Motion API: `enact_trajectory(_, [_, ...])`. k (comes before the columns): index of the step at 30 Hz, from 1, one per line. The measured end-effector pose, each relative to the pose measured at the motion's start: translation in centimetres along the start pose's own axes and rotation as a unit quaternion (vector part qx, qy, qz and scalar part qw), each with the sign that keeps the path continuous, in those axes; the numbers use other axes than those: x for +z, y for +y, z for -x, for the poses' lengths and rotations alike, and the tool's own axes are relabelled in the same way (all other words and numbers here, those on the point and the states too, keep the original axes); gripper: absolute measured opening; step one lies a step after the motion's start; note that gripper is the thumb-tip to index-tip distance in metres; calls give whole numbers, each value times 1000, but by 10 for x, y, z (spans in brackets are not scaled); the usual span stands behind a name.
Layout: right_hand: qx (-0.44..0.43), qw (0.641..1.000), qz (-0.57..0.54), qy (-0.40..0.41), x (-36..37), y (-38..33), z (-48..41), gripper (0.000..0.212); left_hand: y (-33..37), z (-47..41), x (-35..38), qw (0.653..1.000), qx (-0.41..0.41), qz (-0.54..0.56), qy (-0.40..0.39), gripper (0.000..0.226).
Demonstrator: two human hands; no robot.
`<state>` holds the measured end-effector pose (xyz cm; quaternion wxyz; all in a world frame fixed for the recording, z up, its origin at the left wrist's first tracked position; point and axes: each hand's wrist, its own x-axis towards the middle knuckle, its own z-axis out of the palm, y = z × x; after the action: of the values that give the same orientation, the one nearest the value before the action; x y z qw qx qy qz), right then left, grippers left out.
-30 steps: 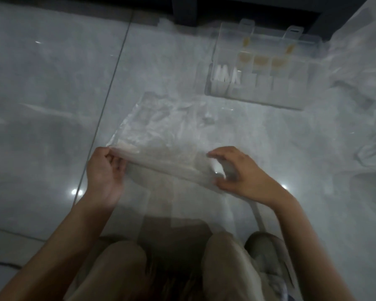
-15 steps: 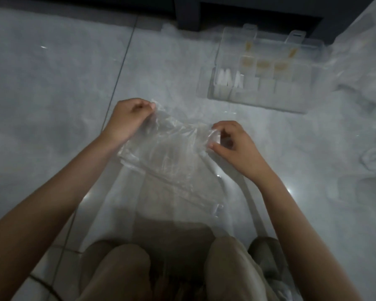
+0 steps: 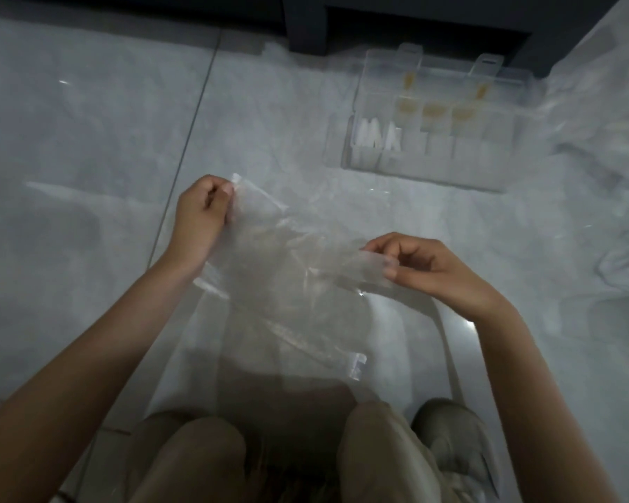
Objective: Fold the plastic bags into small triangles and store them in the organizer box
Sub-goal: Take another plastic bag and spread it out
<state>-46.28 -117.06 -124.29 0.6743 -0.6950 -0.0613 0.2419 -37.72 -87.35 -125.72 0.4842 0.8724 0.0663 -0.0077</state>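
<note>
The grey tiled floor fills nearly the whole view, with one dark joint line running from the top down to the left forearm. At the far edge stands a piece of dark furniture.

In the middle, a large clear plastic bag is stretched between the two hands, wrinkled and raised from the floor. Its lower part reaches down toward the person's knees in beige trousers. A beige shoe shows beside the right knee. At the right side a loose heap of other plastic bags lies on the floor.

The transparent organizer box stands on the floor beyond the right hand, well apart from the held bag, with its lid open and standing up behind it.

The left hand is curled and pinches the upper left corner of the bag between thumb and fingers. The right hand pinches the right edge of the bag between thumb and forefinger, and its other fingers are bent.

Inside the box, the left compartments hold several small white folded triangles standing upright. Three middle compartments hold small yellowish pieces, too blurred to tell more.
</note>
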Motion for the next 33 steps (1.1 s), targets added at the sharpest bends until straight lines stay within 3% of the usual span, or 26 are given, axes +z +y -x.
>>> enact_trajectory(3, [33, 999, 22, -29, -10, -8, 6, 29, -8, 7, -4, 999, 3, -11, 35, 34])
enact_trajectory(9, [43, 997, 39, -51, -17, -24, 8, 23, -19, 26, -4, 998, -41, 9, 45, 20])
enact_trajectory(17, [52, 991, 87, 85, -21, -15, 5, 23, -20, 40, -4, 997, -66, 12, 47, 30])
enact_trajectory(22, [58, 989, 105, 90, -33, -13, 16, 16, -20, 40, -3, 997, -83, -1, 7, 29])
enact_trajectory(25, [57, 983, 113, 134, -40, -8, 15, 8, -14, 42, 2, 996, -93, 1, -4, 28])
enact_trajectory(33, [64, 950, 102, 289, -51, 9, 4, 22, 14, 58, 12, 997, -67, 39, 16, 17])
